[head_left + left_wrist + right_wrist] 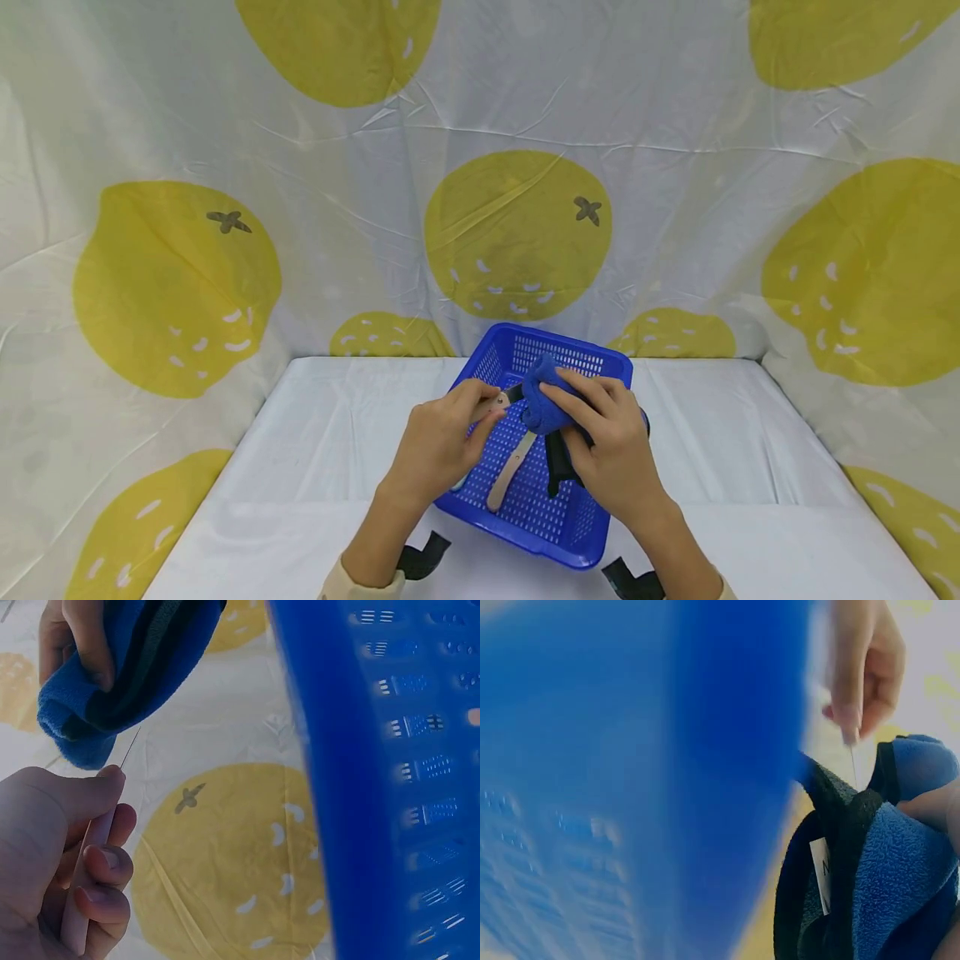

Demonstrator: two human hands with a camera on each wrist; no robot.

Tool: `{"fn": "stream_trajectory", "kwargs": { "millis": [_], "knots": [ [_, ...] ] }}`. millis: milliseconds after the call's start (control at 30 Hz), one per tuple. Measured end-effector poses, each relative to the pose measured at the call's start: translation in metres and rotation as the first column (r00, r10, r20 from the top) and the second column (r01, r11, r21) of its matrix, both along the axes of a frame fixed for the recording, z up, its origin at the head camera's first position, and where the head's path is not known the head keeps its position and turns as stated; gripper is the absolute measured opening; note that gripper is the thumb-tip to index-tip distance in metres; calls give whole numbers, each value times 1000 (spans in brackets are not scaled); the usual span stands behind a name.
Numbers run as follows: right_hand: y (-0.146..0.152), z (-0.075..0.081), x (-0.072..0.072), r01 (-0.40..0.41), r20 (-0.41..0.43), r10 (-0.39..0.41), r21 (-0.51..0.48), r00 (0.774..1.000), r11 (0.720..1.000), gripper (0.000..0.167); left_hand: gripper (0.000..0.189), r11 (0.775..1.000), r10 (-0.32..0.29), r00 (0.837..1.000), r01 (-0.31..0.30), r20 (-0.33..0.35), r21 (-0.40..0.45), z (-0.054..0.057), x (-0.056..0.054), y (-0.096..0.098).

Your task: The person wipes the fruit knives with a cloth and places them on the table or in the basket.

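My left hand (pixel 438 437) grips a knife by its pale handle (pixel 489 407), with thumb and fingers curled round it, over the blue basket. The thin blade (pixel 130 746) shows edge-on in the left wrist view and runs up to the cloth. My right hand (pixel 618 442) holds a bunched blue towel (pixel 546 400) against the blade, whose far part is hidden by it. Dark edging and a white label (pixel 821 874) show on the towel in the right wrist view. Below the towel, another pale handle (pixel 512 472) lies in the basket.
The blue perforated plastic basket (pixel 495 527) stands at an angle on a white-covered table (pixel 300 467). A black piece (pixel 558 467) shows below the right hand. A light curtain (pixel 675 225) with yellow fruit prints encloses the back and sides. Black straps (pixel 423 558) are near the wrists.
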State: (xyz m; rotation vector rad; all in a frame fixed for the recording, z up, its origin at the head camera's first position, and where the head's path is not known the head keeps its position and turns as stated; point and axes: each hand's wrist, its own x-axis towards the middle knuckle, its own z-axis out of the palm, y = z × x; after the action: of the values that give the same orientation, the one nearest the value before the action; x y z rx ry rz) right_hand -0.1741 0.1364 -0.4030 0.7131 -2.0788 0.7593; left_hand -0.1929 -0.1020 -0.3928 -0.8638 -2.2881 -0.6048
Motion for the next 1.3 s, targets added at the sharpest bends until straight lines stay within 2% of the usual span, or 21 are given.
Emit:
{"fn": "stream_trajectory", "kwargs": {
  "millis": [233,433,867,1300],
  "knots": [
    [-15,-3,6,-51,12,50,50,999,997,47,25,1000,-29,999,29,-18,5,-1,1,3],
    [-20,-7,5,-69,16,68,66,998,995,45,27,1000,-31,999,31,-13,-2,-1,2,4],
    [-21,-11,3,-40,34,39,37,999,999,49,27,997,-71,996,71,-49,-2,3,4,3],
    [-7,-9,-5,28,75,-30,31,997,999,48,19,999,-47,999,47,-2,5,5,5,3]
  ]
}}
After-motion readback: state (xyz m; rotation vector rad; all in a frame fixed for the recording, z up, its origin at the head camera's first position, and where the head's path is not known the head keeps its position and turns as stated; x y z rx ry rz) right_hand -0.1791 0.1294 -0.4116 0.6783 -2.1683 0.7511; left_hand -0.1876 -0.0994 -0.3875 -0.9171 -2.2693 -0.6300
